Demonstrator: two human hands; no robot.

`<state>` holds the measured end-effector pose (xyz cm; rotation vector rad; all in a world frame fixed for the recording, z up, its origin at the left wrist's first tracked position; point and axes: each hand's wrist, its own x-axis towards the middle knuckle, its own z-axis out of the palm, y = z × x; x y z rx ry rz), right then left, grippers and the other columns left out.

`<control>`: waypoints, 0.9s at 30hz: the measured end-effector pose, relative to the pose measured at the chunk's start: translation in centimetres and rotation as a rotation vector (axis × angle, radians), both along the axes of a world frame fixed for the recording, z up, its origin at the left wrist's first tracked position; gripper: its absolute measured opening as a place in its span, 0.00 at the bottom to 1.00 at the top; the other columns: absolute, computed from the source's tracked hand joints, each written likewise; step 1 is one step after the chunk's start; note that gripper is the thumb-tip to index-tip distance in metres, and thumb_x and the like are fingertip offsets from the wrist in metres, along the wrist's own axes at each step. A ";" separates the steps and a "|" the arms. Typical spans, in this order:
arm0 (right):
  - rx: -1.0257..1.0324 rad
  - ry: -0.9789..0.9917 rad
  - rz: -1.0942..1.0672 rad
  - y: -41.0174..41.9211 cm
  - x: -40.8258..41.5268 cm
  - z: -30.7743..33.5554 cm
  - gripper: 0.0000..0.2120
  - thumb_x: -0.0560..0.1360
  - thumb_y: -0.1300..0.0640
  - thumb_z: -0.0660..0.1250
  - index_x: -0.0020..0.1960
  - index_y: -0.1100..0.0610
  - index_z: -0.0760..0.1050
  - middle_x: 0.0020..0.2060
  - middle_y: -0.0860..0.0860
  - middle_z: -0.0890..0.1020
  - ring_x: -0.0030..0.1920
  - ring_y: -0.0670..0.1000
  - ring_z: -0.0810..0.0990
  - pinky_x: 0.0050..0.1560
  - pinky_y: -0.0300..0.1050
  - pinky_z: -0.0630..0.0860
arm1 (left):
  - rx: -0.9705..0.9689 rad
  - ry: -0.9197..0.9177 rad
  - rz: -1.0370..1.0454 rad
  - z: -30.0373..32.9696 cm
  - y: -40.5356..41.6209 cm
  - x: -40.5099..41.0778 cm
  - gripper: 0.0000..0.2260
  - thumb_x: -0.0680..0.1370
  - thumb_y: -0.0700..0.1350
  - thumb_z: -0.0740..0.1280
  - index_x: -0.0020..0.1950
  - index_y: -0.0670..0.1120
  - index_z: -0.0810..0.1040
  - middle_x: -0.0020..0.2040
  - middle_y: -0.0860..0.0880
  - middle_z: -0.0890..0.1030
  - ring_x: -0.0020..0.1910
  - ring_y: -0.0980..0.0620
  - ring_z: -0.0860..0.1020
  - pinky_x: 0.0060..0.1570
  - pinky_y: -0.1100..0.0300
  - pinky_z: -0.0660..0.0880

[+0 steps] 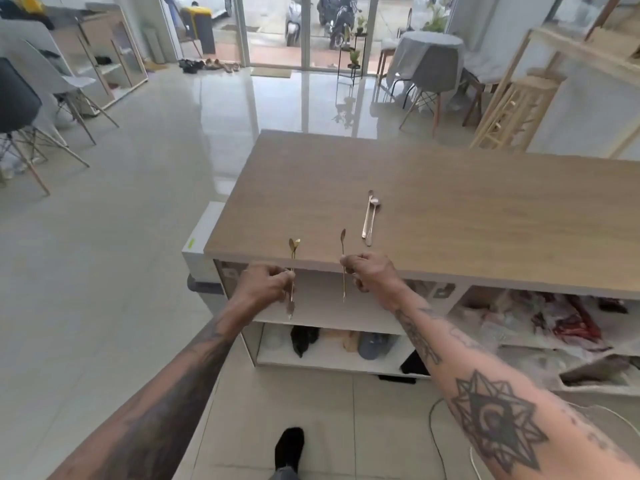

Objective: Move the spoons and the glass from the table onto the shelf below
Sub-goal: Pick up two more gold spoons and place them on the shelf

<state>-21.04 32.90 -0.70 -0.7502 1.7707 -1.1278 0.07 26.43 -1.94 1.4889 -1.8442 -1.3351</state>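
Observation:
My left hand (264,283) grips a gold spoon (293,249) that stands nearly upright, its heart-shaped bowl on top, in front of the table's near edge. My right hand (372,271) pinches a second thin gold spoon (343,240), also upright, bowl up. Both hands hover just off the wooden tabletop (433,202), level with the white shelf (325,313) beneath it. Two silver spoons (369,216) lie side by side on the tabletop beyond my right hand. No glass is visible.
A lower shelf (332,362) holds dark and blue items. Compartments to the right (554,323) are stuffed with bags and red cloth. A white cable (436,438) trails on the tiled floor near my foot (289,448). Chairs (41,109) stand far left.

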 end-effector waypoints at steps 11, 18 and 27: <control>0.282 -0.087 0.001 0.3 2.8 -14.6 0.05 0.75 0.59 0.69 0.46 0.61 0.77 0.32 0.54 0.74 0.25 0.48 0.66 0.21 0.37 0.61 | 0.252 -0.151 -0.003 -13.8 1.4 1.3 0.09 0.79 0.42 0.67 0.50 0.39 0.85 0.43 0.43 0.86 0.33 0.52 0.80 0.29 0.68 0.74; 0.403 -0.078 -0.036 -4.9 2.1 -24.0 0.09 0.72 0.58 0.72 0.35 0.58 0.76 0.34 0.56 0.78 0.25 0.48 0.69 0.22 0.38 0.64 | 0.292 -0.196 0.012 -22.7 -3.6 0.6 0.08 0.77 0.37 0.66 0.50 0.37 0.85 0.40 0.45 0.85 0.24 0.61 0.79 0.24 0.73 0.71; 0.426 -0.012 -0.032 -15.9 0.5 -33.0 0.08 0.73 0.59 0.71 0.36 0.60 0.77 0.28 0.51 0.78 0.23 0.46 0.71 0.19 0.34 0.63 | 0.159 -0.423 -0.017 -31.5 -16.1 -4.8 0.15 0.78 0.45 0.65 0.58 0.38 0.81 0.54 0.41 0.84 0.51 0.45 0.84 0.53 0.52 0.81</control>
